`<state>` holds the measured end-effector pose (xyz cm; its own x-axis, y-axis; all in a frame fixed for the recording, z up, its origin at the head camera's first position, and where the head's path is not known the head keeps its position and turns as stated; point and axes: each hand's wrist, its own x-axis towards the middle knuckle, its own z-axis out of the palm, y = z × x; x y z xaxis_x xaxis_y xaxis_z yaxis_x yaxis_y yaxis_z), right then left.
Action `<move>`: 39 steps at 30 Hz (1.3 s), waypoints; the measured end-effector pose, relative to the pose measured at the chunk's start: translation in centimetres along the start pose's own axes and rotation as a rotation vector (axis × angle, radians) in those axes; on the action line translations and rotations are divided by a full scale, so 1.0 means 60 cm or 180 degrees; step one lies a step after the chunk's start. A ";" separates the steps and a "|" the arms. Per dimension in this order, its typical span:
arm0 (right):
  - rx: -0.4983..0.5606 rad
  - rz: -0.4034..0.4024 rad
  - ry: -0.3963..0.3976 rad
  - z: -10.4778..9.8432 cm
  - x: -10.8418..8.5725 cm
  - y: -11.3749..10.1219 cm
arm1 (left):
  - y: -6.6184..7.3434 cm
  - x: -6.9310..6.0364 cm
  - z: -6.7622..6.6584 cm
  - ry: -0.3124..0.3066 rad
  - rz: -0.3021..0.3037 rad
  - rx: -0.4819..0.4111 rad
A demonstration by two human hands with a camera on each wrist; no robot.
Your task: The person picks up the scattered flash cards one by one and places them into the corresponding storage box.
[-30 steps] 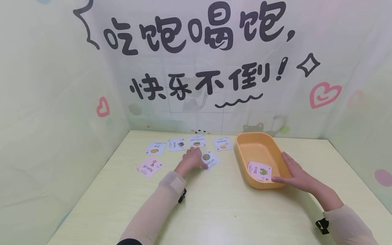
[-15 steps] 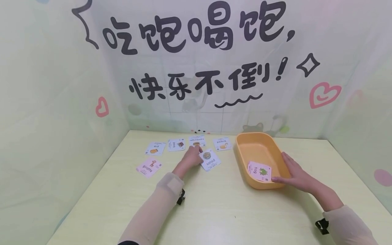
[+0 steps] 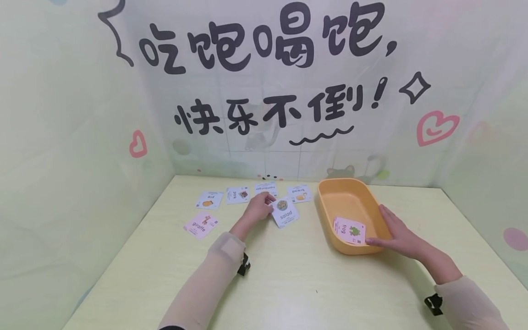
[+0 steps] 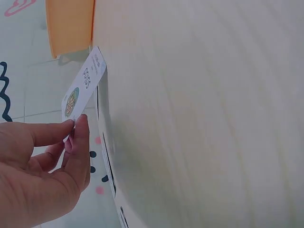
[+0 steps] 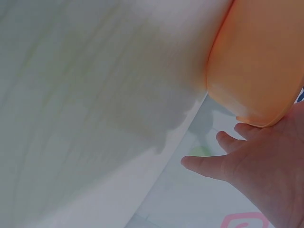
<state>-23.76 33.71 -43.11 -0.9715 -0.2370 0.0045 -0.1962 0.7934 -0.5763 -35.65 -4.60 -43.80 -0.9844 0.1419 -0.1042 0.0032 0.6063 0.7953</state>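
Between thumb and fingertips my left hand [image 3: 258, 207] pinches the salad card [image 3: 285, 215] by one edge. In the left wrist view the salad card [image 4: 84, 88] is raised off the table, with my left hand [image 4: 45, 166] at its lower end. My right hand [image 3: 402, 236] rests on the right rim of the orange tray [image 3: 326, 215], its thumb over the near corner. The frog card [image 3: 349, 230] lies inside the tray. The right wrist view shows the right hand [image 5: 266, 164] with spread fingers against the tray's outer side [image 5: 256, 61].
Along the table's back lie the pie card [image 3: 209, 200], the pork card [image 3: 238, 195], the partly covered hamburger card [image 3: 265, 187] and the bread card [image 3: 299, 194]. The giraffe card [image 3: 201, 225] sits nearer, at the left. A printed curtain [image 3: 264, 156] stands behind the table.
The salad card, lying by my left fingers a second ago, has been picked up and turned so that its word tilts differently. My left hand has moved slightly back; the right hand and tray have stayed.
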 end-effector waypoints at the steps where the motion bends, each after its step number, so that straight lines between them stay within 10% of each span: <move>1: -0.0004 -0.0007 0.0005 0.000 0.000 0.000 | 0.000 0.000 0.000 -0.0004 -0.0010 -0.0084; 39: 0.0000 -0.0023 0.0015 0.001 -0.001 0.001 | 0.105 -0.006 0.030 -0.0480 0.0185 -0.1645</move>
<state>-23.68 33.74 -43.19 -0.9707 -0.2399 0.0125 -0.2031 0.7916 -0.5763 -34.98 0.54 -39.83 -0.9488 0.2975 -0.1057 -0.0676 0.1355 0.9885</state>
